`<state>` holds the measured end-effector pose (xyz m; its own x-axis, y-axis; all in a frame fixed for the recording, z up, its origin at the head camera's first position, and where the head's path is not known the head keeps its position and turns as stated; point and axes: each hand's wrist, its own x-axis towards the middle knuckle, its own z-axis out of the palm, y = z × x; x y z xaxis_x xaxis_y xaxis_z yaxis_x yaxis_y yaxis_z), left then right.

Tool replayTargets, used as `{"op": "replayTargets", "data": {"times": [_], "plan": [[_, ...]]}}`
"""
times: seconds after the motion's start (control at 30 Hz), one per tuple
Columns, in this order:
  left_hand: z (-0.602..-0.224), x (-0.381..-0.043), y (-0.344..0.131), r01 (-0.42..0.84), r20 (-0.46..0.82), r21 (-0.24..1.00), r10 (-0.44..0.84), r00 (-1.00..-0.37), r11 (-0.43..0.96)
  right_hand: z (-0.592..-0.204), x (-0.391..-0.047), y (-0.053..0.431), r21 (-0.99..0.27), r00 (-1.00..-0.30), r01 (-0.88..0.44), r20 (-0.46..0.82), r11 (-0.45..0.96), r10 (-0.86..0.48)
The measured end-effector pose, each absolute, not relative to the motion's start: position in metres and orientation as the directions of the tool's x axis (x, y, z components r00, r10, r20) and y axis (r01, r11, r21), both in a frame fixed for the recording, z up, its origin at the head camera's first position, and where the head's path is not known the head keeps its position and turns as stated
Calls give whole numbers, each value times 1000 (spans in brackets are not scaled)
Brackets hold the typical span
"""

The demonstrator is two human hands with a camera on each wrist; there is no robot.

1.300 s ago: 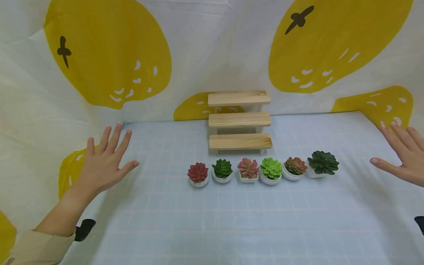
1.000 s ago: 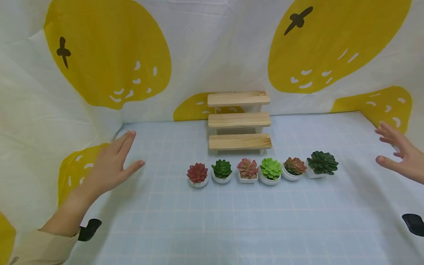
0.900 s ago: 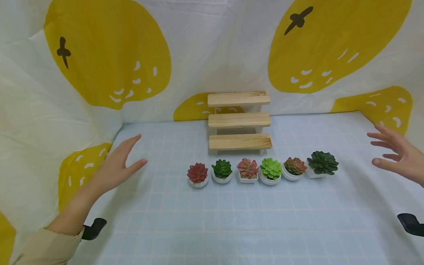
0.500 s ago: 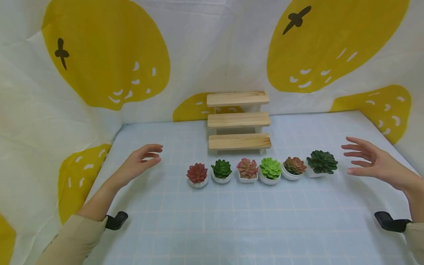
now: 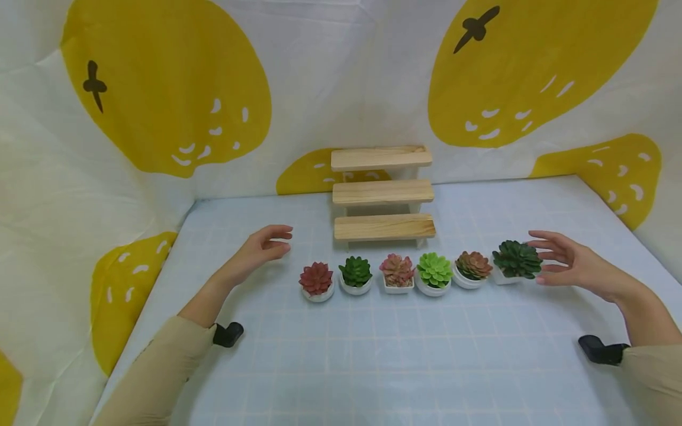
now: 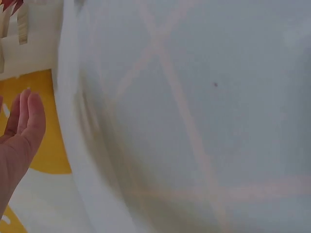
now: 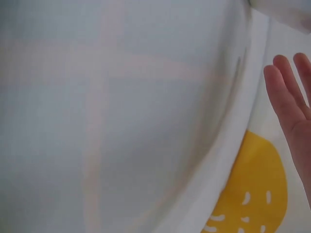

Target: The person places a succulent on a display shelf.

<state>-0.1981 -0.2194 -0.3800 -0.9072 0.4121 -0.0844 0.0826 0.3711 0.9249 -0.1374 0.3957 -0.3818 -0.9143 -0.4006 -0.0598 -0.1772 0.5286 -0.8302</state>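
Several small potted succulents stand in a row on the table. From left to right they are a dark red succulent (image 5: pixel 316 279), a green one (image 5: pixel 356 272), a pink one (image 5: pixel 398 271), a bright green one (image 5: pixel 434 271), a brownish one (image 5: pixel 473 266) and a dark green one (image 5: pixel 517 259). My right hand (image 5: pixel 581 266), fingers loosely bent, is at the right edge of the dark green succulent; whether it touches the leaves I cannot tell. Up and left of the dark red succulent, my left hand (image 5: pixel 257 251) hovers with relaxed fingers, holding nothing.
Behind the row stands a three-step wooden shelf (image 5: pixel 385 227) against the cloth backdrop (image 5: pixel 341 77) with yellow fruit prints. A pale blue checked cloth (image 5: pixel 346 367) covers the table. Black wrist mounts (image 5: pixel 228 335) stick out inward from both sleeves.
Both hands have come inward from the sides, and their spread fingers have relaxed into a loose bend. The right hand has reached the dark green succulent. Pots and shelf have stayed put.
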Motion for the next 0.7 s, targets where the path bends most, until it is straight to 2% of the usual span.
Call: {"op": "replayTargets", "data": {"times": [0.47, 0.7], "plan": [[-392, -231, -179, -87, -184, 968, 427, -885, 237, -392, -143, 395, -832, -906, -46, -199, 553, -374], [-400, -243, -163, -140, -199, 977, 464, -863, 159, -393, -145, 390, -852, -903, -42, -192, 521, -386]]}}
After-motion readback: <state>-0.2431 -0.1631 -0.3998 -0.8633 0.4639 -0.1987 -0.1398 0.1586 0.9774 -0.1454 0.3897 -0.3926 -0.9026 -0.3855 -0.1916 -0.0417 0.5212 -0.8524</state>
